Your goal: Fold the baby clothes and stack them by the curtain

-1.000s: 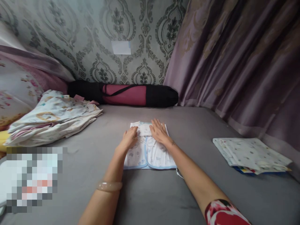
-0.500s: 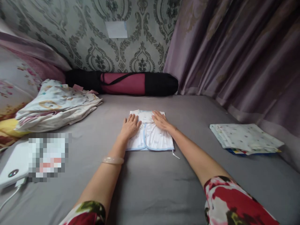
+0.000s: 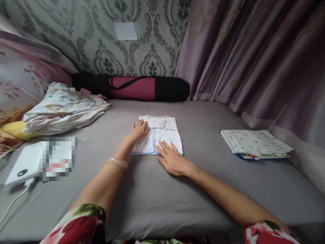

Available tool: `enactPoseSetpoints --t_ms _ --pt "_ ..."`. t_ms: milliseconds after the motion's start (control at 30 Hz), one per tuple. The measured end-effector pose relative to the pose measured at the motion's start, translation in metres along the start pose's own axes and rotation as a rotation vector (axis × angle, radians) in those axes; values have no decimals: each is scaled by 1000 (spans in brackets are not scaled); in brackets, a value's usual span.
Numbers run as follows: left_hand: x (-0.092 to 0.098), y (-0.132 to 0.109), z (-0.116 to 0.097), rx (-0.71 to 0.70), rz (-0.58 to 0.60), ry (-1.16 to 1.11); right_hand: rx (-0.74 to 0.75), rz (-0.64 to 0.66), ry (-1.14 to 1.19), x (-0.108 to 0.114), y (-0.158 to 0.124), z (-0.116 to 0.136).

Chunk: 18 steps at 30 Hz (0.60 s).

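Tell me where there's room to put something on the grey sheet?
Bare grey sheet lies between the white garment and the folded cloth on the right, and between the garment and the long bag. The left side is crowded with rumpled cloth and a white device. The left hand and right hand touch the garment.

The shirt (image 3: 167, 135) lies in the middle of the bed (image 3: 203, 189), the left hand (image 3: 140, 130) on its left side and the right hand (image 3: 174, 161) at its near right part. Behind it, well apart, a long bag (image 3: 132, 88) lies along the wall (image 3: 81, 51), below a sheet of paper (image 3: 125, 31). To the left is a heap of clothes (image 3: 66, 108), with a power bank (image 3: 24, 164) nearer the front. To the right lies a folded cloth (image 3: 254, 142), before the curtain (image 3: 215, 61).
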State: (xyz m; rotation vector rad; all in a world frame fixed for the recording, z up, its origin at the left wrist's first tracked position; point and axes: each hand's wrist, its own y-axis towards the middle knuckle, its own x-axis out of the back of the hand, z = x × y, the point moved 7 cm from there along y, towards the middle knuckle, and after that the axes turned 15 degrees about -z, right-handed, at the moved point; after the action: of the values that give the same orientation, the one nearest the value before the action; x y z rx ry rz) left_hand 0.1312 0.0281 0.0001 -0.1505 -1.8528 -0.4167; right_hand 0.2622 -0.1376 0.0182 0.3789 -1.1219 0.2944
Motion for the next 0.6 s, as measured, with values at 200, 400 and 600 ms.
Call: enactPoseSetpoints --t_ms 200,400,600 --pt "25 -25 16 -22 -23 5 49 -88 118 32 -38 19" --pt "51 -66 44 -146 -121 -209 -322 -253 -316 50 -66 -42" --pt "63 -99 37 -180 -56 -306 -367 -150 -307 42 -60 -41"
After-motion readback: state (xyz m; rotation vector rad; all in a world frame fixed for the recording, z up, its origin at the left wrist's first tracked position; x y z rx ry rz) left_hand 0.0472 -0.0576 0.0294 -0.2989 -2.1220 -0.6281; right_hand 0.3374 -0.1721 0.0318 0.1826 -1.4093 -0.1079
